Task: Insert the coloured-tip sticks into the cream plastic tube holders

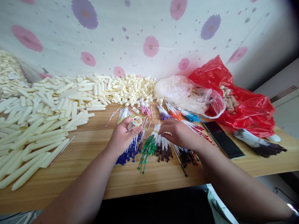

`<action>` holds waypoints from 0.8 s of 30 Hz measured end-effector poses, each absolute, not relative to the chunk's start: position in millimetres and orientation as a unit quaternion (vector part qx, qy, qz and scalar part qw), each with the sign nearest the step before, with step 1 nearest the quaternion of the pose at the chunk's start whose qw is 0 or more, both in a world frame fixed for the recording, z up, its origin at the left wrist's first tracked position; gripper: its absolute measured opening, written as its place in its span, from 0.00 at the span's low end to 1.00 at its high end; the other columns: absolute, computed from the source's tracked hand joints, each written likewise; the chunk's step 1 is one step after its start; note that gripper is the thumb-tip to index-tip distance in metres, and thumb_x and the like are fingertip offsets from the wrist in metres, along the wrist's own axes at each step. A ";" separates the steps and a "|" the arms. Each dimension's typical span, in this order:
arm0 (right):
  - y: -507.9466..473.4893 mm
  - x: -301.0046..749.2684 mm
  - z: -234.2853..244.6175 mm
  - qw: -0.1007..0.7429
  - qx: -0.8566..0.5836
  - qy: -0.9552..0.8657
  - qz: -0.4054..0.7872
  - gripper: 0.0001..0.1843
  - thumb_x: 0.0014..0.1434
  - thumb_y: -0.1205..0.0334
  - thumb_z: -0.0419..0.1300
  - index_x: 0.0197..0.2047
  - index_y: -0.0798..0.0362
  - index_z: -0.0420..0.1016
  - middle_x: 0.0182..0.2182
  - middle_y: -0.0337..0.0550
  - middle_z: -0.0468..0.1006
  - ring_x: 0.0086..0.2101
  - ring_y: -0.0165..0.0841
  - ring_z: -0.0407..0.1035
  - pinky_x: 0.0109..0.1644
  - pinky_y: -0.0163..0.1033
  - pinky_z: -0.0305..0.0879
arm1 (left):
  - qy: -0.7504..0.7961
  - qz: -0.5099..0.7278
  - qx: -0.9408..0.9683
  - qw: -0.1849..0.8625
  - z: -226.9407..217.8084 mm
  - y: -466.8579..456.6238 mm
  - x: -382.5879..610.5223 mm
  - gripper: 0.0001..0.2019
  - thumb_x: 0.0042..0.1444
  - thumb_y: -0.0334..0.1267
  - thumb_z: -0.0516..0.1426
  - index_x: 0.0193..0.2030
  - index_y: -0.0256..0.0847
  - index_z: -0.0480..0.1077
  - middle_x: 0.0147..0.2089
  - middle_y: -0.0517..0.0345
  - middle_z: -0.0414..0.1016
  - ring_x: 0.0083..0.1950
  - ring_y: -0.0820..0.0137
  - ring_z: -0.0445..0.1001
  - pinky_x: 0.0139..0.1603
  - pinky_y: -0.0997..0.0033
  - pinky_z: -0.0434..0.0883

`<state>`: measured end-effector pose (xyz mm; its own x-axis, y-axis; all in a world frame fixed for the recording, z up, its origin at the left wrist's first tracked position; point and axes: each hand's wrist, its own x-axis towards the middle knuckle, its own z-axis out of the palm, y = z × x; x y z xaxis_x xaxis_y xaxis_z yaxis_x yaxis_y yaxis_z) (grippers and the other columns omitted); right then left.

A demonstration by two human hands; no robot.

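My left hand (122, 135) is closed around a cream plastic pen barrel (135, 122), its open end showing coloured refill tips inside. My right hand (178, 133) rests palm down on the bundles of pen refills (155, 144), fingers curled and pinching at the white ends of the green and dark ones. What it pinches is too small to make out. Blue-tipped refills (129, 152) lie under the left hand, green ones in the middle, dark and red ones under the right wrist. All lie on a wooden table (93, 146).
Cream pen barrels (42, 124) are heaped at the left. Small cream ribbed parts (133, 88) pile at the back centre. A clear bag (187, 93) and a red bag (243, 102) sit back right. A black phone (223, 139) and a dark refill bundle (259, 143) lie right.
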<state>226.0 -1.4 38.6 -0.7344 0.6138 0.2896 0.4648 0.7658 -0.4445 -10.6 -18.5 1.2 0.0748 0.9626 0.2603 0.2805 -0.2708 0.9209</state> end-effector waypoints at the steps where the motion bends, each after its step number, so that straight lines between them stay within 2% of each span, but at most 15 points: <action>1: -3.2 225.6 35.1 0.185 -0.287 -0.927 0.157 0.07 0.57 0.73 0.58 0.33 0.55 0.77 0.33 0.46 0.75 0.35 0.33 0.68 0.40 0.38 0.64 | 0.490 0.461 0.642 0.369 1.8 -19.5 -8.8 0.14 0.54 0.47 0.59 0.27 0.40 0.63 0.23 0.66 0.60 0.25 0.74 0.59 0.29 0.74 0.58; 6: -9.4 215.3 19.3 0.136 -0.252 -0.952 0.103 0.07 0.57 0.71 0.58 0.36 0.54 0.76 0.37 0.47 0.74 0.38 0.34 0.67 0.41 0.37 0.63 | 0.509 0.400 0.638 0.417 6.4 -24.1 -1.8 0.12 0.52 0.45 0.58 0.27 0.38 0.67 0.24 0.64 0.64 0.25 0.74 0.63 0.28 0.73 0.61; 12: -7.4 209.4 9.8 0.119 -0.236 -0.963 0.046 0.06 0.58 0.70 0.57 0.37 0.53 0.75 0.40 0.46 0.75 0.39 0.35 0.66 0.42 0.37 0.61 | 0.461 0.392 0.670 0.430 10.7 -24.8 -2.4 0.10 0.54 0.42 0.58 0.28 0.37 0.69 0.24 0.62 0.67 0.27 0.73 0.67 0.30 0.73 0.64; 18: -0.4 208.6 -2.4 0.129 -0.199 -0.971 0.005 0.10 0.61 0.71 0.53 0.35 0.52 0.75 0.37 0.44 0.75 0.37 0.34 0.66 0.38 0.36 0.59 | 0.429 0.371 0.690 0.450 8.3 -22.2 -3.6 0.11 0.55 0.41 0.57 0.27 0.37 0.68 0.23 0.63 0.67 0.26 0.74 0.66 0.29 0.74 0.63; 24: 1.4 208.1 -0.9 0.126 -0.192 -0.973 -0.004 0.10 0.63 0.67 0.52 0.38 0.53 0.75 0.37 0.45 0.75 0.37 0.33 0.66 0.39 0.36 0.59 | 0.436 0.319 0.729 0.421 5.4 -21.8 -2.8 0.09 0.55 0.39 0.57 0.28 0.38 0.70 0.26 0.63 0.69 0.29 0.73 0.67 0.32 0.74 0.63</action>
<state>208.1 1.4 -0.9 -0.8947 0.3724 0.2467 0.3745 0.9264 -0.0399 -2.8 -21.8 5.4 0.4175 0.9034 0.0978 0.3664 -0.2659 0.8917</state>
